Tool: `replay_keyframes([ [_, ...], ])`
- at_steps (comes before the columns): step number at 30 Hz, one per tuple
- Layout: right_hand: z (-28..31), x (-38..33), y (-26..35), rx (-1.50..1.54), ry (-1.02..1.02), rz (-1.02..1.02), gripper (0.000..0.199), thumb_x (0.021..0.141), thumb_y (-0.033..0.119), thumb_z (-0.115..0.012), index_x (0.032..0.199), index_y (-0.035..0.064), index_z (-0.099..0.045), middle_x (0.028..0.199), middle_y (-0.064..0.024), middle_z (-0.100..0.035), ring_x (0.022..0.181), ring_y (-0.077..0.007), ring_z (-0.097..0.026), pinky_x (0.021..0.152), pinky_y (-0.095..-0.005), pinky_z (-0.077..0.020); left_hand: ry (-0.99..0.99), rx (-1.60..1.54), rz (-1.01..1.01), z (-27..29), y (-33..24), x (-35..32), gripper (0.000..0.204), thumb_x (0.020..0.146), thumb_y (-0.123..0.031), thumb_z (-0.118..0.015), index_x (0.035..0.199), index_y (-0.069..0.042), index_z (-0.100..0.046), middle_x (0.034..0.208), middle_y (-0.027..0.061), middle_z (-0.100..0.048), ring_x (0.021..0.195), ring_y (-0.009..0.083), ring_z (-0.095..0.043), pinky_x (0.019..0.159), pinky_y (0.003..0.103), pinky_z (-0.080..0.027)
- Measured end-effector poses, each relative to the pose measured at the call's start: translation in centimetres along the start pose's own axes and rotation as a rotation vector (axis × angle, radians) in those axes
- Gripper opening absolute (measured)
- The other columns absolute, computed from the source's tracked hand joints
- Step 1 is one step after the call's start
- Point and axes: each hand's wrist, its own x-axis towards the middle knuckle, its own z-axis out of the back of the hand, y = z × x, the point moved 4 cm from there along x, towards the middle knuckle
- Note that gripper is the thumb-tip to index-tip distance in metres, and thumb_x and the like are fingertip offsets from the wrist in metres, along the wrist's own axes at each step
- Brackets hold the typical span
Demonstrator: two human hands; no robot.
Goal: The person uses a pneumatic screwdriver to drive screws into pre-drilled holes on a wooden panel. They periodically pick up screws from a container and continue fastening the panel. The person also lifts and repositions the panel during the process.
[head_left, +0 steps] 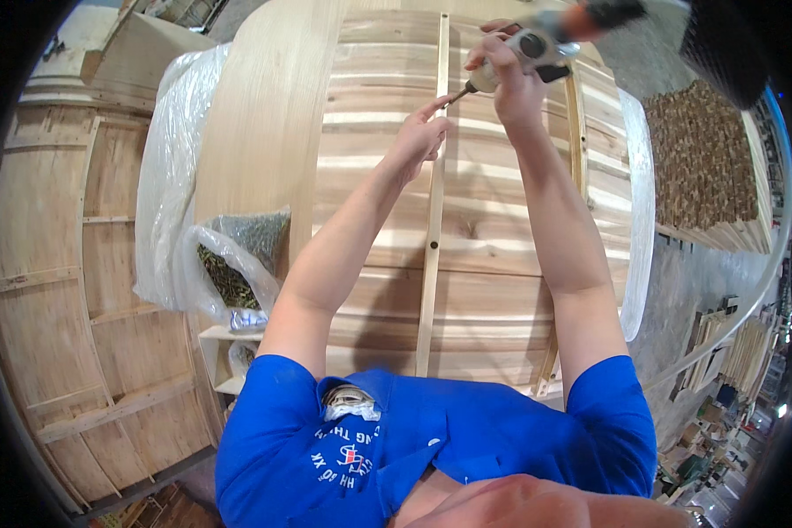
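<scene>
My right hand [509, 77] grips a power drill [537, 46] with a pale body and a blurred orange-and-black rear end, over the far end of the wooden panel [484, 198]. Its thin bit [459, 95] slants down to the left, onto a narrow wooden batten [434, 202] that runs lengthwise over the panel. Close by the bit's tip is my left hand [418, 141], index finger stretched to the tip and the other fingers curled. Whatever those fingertips pinch is too small to make out. Dark holes dot the batten.
A second batten [577, 132] lies along the right. At left, an open plastic bag [229, 273] of screw-like pieces sits on a pale board [260, 114] beside plastic wrap [172, 176]. Wooden frames [44, 238] stand far left; stacked wood strips [700, 158] stand right.
</scene>
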Motion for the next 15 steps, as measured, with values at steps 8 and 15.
replay_keyframes([
  [8,-1.0,2.4,-4.6,-0.020,-0.055,-0.024,0.020,0.078,0.018,-0.065,0.083,0.0001,-0.057,0.065,-0.0042,-0.058,0.055,-0.0115,-0.056,0.052,-0.0249,-0.0456,-0.029,0.042,0.074,1.2,0.8,2.0,0.050,0.083,-0.006,-0.050,0.132,-0.011,-0.039,0.055,-0.0089,-0.030,0.043,0.0036,-0.025,0.040,0.021,-0.020],
  [15,-2.1,1.5,-8.4,-0.189,-0.034,-0.152,0.021,0.077,0.022,-0.066,0.079,0.0012,-0.061,0.061,-0.0013,-0.059,0.055,-0.0089,-0.056,0.052,-0.0251,-0.0462,-0.112,-0.618,0.096,4.0,4.2,-0.3,0.048,0.086,-0.001,-0.045,0.130,0.005,-0.030,0.090,0.0069,-0.051,0.079,0.0124,-0.053,0.064,0.022,-0.045],
])
